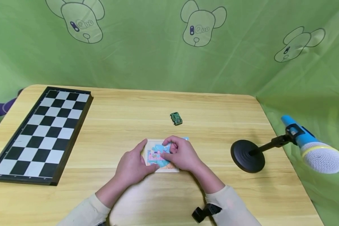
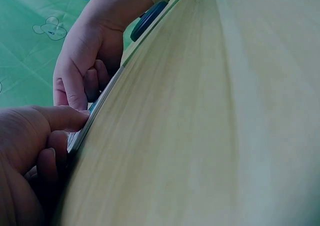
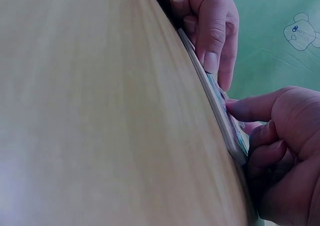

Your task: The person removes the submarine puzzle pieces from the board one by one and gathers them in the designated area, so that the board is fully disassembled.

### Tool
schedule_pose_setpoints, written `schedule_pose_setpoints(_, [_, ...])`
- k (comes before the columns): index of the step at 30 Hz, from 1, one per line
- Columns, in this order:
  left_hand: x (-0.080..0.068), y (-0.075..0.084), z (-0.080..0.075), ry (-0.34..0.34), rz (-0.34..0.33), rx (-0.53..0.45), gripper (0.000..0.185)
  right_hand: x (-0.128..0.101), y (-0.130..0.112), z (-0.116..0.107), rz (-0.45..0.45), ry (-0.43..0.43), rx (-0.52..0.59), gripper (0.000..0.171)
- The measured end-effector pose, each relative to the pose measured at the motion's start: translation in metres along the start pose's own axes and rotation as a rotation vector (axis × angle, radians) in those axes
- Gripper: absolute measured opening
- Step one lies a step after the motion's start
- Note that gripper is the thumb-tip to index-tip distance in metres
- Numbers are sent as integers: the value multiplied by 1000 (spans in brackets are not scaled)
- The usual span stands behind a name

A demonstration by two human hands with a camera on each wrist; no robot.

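Observation:
A small jigsaw puzzle point(image 1: 153, 161) with a pale frame and a pink and blue picture lies flat on the wooden table. My left hand point(image 1: 131, 166) grips its left side, index finger along the left edge and thumb on the near edge. In the left wrist view, the thumb point(image 2: 70, 118) presses the frame's edge. My right hand point(image 1: 183, 154) bends over the picture's right part, thumb and index finger curled at a puzzle piece that they largely hide. A light-blue bit point(image 1: 185, 138) shows just behind the right hand.
A green toy car point(image 1: 176, 118) stands beyond the puzzle. At the left lies a black-and-white checkered board point(image 1: 49, 125). A blue microphone point(image 1: 308, 139) on a round black stand point(image 1: 247, 157) is at the right, overhanging the table's edge. Green cloth point(image 1: 146, 56) hangs behind.

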State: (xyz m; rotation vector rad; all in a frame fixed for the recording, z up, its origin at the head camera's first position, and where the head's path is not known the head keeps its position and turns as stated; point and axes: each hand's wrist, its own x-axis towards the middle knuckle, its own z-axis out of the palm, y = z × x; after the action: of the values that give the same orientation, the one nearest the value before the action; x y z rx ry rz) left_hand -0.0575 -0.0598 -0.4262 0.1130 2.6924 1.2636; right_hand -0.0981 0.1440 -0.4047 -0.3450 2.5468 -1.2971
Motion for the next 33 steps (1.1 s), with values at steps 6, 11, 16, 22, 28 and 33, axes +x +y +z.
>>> schedule_pose_setpoints(6, [0,0,0,-6,-2,-3,100,-8,-1,-9,-47,3,6,28])
schedule_pose_setpoints(11, [0,1,0,-10,-10,2,100,-15,8,-19,-63,16,8,28])
schedule_pose_setpoints(16, [0,1,0,-13,-22,2,100,-24,18,-30,-72,43,22,28])
schedule_pose_setpoints(22, [0,1,1,-10,-21,-3,101,-35,27,-46,-50,91,40,28])
schedule_pose_setpoints(28, [0,1,1,-6,-17,-5,101,-43,31,-62,-35,144,37,29])
schedule_pose_setpoints(33, [0,1,0,-7,-16,-5,101,-45,34,-75,-17,173,9,27])
